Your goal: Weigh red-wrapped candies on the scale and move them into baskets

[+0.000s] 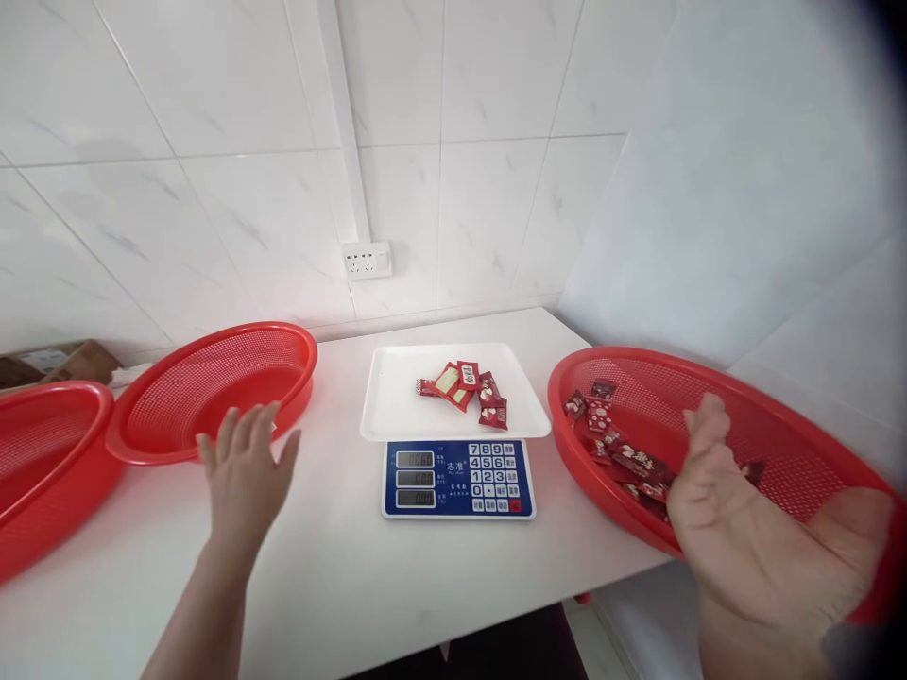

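Several small red snack packets [468, 376] lie in a loose group on the white tray [397, 378] of a blue weighing scale [457, 480]. My left hand [248, 467] is raised with its fingers spread, holding nothing, in front of a red mesh basket [287, 345]. On the right, my right hand [765, 538] is over the near rim of another red basket [624, 357], palm turned up and nothing visible on it. Inside that basket are several dark red packets [638, 461], some hidden by the hand.
A third red basket [71, 501] is cut off at the left edge. Behind it sits a cardboard box [81, 366]. The scale and baskets rest on a white table [453, 576]. A wall socket [367, 261] is behind the scale, on the tiled wall.
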Tool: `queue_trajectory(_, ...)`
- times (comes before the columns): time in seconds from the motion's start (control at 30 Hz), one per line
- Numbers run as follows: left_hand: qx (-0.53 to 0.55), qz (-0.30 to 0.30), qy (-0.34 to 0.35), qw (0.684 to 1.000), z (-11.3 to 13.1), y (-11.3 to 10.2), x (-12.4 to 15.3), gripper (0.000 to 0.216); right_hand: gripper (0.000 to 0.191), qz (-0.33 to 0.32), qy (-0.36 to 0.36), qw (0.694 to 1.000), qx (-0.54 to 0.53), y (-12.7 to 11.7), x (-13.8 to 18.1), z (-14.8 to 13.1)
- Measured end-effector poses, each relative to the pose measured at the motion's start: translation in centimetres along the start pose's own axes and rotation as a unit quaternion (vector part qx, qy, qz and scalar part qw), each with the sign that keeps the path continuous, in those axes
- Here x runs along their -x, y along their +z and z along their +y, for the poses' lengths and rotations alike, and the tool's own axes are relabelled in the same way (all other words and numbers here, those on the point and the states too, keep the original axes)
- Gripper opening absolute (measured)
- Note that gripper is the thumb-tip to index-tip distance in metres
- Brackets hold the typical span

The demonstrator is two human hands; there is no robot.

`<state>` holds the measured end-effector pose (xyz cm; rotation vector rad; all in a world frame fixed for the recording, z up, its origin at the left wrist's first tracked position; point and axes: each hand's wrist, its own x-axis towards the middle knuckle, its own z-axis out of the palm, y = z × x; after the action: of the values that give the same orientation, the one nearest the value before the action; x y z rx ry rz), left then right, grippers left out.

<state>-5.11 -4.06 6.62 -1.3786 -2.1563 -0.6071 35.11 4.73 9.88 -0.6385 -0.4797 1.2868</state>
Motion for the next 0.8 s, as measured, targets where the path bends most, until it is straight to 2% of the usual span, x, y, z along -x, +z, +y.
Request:
queue_trajectory(0.07,-0.041,-0.083,-0.075,0.993,-1.8,-0.1,-0.9,0.051,0.061,0.007,0.008,0.999,0.038,0.0,0.0,0.0)
queue_trajectory(0.13,-0.047,-0.151,-0.089,0.983,-3.0,0.0,-1.2,0.055,0.062,-0.026,0.015,0.996,0.084,-0.7,0.1,0.4)
queue_trajectory(0.17,-0.047,-0.166,-0.084,0.981,-3.3,0.1,-1.1,0.056,0.06,-0.054,0.021,0.993,0.1,-1.2,0.2,0.9)
queue_trajectory(0.23,-0.044,-0.161,-0.065,0.984,-3.4,0.4,-0.7,0.053,0.053,-0.12,0.043,0.983,0.133,-2.0,0.4,2.2)
queue_trajectory(0.33,0.006,-0.15,-0.021,0.988,-2.3,0.9,0.0,0.046,0.041,-0.218,0.083,0.947,0.222,-2.6,1.1,4.8)
queue_trajectory(0.43,0.078,-0.161,0.034,0.983,0.2,1.4,0.2,0.041,0.036,-0.248,0.074,0.911,0.32,-3.0,2.0,7.3)
queue_trajectory(0.53,0.133,-0.153,0.095,0.975,3.9,2.0,-0.6,0.037,0.03,-0.199,0.026,0.907,0.37,-3.9,2.4,9.4)
queue_trajectory(0.63,0.191,-0.162,0.198,0.948,8.2,2.9,-2.3,0.031,0.029,-0.162,-0.018,0.906,0.391,-5.5,2.2,11.0)
queue_trajectory(0.7,0.2,-0.186,0.255,0.928,11.0,3.5,-3.8,0.037,0.03,-0.146,-0.027,0.907,0.395,-6.6,1.9,11.8)
queue_trajectory(0.8,0.189,-0.245,0.326,0.893,14.5,4.5,-6.1,0.061,0.032,-0.122,-0.025,0.915,0.384,-7.8,1.8,12.4)
